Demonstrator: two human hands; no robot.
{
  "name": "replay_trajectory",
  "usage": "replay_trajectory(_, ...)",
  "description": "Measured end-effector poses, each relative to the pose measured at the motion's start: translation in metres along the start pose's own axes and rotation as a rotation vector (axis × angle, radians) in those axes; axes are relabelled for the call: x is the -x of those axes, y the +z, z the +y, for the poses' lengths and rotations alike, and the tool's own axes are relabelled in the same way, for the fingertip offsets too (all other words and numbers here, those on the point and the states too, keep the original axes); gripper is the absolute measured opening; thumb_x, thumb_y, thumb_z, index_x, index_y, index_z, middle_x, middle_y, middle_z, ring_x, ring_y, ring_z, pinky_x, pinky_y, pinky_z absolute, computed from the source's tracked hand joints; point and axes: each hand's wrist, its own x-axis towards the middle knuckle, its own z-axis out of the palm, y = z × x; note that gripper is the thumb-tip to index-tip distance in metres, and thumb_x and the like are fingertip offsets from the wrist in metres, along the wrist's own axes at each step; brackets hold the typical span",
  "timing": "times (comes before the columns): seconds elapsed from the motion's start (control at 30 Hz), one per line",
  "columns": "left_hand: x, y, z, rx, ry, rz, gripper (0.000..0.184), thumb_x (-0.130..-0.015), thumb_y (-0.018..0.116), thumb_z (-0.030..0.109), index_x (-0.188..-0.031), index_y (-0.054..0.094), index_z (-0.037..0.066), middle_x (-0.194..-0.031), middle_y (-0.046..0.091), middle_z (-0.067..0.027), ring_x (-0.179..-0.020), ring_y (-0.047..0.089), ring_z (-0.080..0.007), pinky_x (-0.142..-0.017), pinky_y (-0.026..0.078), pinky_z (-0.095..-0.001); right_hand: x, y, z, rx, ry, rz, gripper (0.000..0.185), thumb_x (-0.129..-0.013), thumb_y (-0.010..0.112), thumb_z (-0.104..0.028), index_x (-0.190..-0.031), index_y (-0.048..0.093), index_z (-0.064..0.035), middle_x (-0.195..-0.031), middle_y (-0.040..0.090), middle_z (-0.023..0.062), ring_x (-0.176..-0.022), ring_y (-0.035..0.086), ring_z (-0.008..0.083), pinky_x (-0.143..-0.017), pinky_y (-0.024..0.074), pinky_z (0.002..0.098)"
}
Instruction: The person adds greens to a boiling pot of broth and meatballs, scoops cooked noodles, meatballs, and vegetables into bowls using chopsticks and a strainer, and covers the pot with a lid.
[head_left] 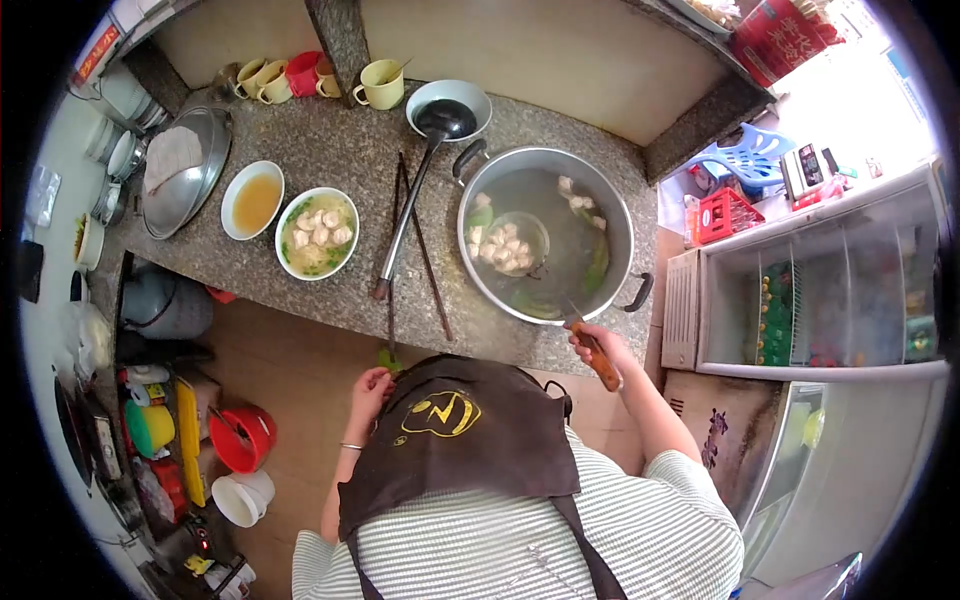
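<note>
On the right part of the stone surface [375,165], in the head view, a wide metal pot [545,158] holds cloudy liquid, pale pieces [515,252] and some green leaves [597,265]. The right hand [597,343] is at the near rim of this pot; its fingers are wrapped around the wooden handle of a tool [603,368], whose thin metal part reaches over the rim. I cannot tell what is at its far end. The left hand [372,388] is near the front edge of the surface, with fingers curled together, and it seems to pinch a small green piece [388,361]. Just beyond it lie two dark chopsticks [428,262] and a long ladle [407,230]; farther left stands a bowl [320,276] with pale pieces in broth. I judge that the tool is stiff and rather light when unloaded, and the wooden handle is the right place to hold, because the metal may be hot and wet. The pale pieces look soft and slippery, and could break under pressure. The green piece should be light and limp, so a gentle pinch is enough.
</note>
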Motion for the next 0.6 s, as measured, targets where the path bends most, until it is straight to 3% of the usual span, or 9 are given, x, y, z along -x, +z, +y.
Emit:
replay_trajectory(0.2, -0.01, 0.0, -0.016, 0.038, 0.056, -0.036, 0.022, -0.086, 0.059, 0.017, -0.104, 0.055, 0.006, -0.08, 0.062, -0.0025, -0.067, 0.057, -0.0097, -0.058, 0.046, -0.0215, -0.034, 0.035, 0.004, -0.033, -0.065, 0.032, 0.033, -0.089, 0.045, -0.02, -0.113, 0.042, 0.0026, -0.076, 0.047, 0.0037, -0.055, 0.042, 0.0089, -0.045, 0.0367, 0.0208)
replay_trajectory(0.27, -0.005, 0.002, -0.01, 0.064, 0.033, -0.004, 0.022, -0.086, 0.058, 0.016, -0.105, 0.055, 0.005, -0.08, 0.062, -0.0029, -0.068, 0.057, -0.01, -0.059, 0.046, -0.0222, -0.036, 0.039, 0.005, -0.348, -0.055, -0.088, 0.024, -0.089, 0.043, -0.017, -0.105, 0.045, 0.0016, -0.075, 0.048, 0.0058, -0.054, 0.042, 0.0107, -0.044, 0.0361, 0.0206)
replay_trajectory(0.3, -0.004, 0.001, -0.007, 0.0, 0.028, -0.003, 0.023, -0.086, 0.058, 0.016, -0.106, 0.055, 0.005, -0.081, 0.062, -0.0031, -0.069, 0.058, -0.0105, -0.06, 0.047, -0.0229, -0.037, 0.039, 0.005, -0.35, -0.058, -0.091, 0.024, -0.089, 0.043, -0.017, -0.105, 0.045, 0.0016, -0.075, 0.048, 0.0058, -0.054, 0.042, 0.0107, -0.044, 0.0361, 0.0206)
replay_trajectory(0.4, -0.002, 0.0, -0.012, 0.026, 0.041, 0.001, 0.023, -0.086, 0.058, 0.016, -0.105, 0.055, 0.005, -0.082, 0.062, -0.0034, -0.07, 0.058, -0.0106, -0.06, 0.047, -0.0233, -0.042, 0.035, 0.011, -0.743, 0.013, -0.273, 0.024, -0.089, 0.044, -0.017, -0.104, 0.046, 0.0018, -0.077, 0.049, 0.0057, -0.054, 0.041, 0.0108, -0.045, 0.0372, 0.0212)
replay_trajectory(0.43, -0.003, 0.0, -0.017, 0.022, 0.042, 0.0, 0.023, -0.086, 0.058, 0.016, -0.105, 0.055, 0.005, -0.082, 0.062, -0.0034, -0.07, 0.058, -0.0106, -0.06, 0.047, -0.0233, -0.046, 0.038, 0.012, -0.747, 0.011, -0.274, 0.024, -0.089, 0.044, -0.017, -0.104, 0.046, 0.0018, -0.077, 0.049, 0.0057, -0.054, 0.041, 0.0108, -0.045, 0.0372, 0.0212)
replay_trajectory(0.53, -0.007, -0.001, -0.026, 0.041, 0.093, -0.019, 0.022, -0.086, 0.058, 0.016, -0.105, 0.055, 0.005, -0.082, 0.062, -0.0039, -0.07, 0.058, -0.0103, -0.06, 0.047, -0.0231, -0.066, 0.054, 0.023, -0.099, -0.179, 0.106, 0.02, -0.087, 0.048, -0.019, -0.094, 0.049, 0.0002, -0.073, 0.05, 0.0063, -0.051, 0.042, 0.0146, -0.049, 0.0411, 0.0289)
replay_trajectory(0.6, -0.007, 0.002, -0.022, -0.01, 0.134, -0.029, 0.021, -0.086, 0.058, 0.016, -0.104, 0.056, 0.005, -0.082, 0.062, -0.0041, -0.07, 0.058, -0.01, -0.059, 0.047, -0.0225, -0.077, 0.064, 0.03, -0.074, -0.213, 0.168, 0.021, -0.087, 0.049, -0.019, -0.093, 0.049, 0.0006, -0.072, 0.049, 0.0065, -0.051, 0.043, 0.0151, -0.048, 0.0407, 0.0288)
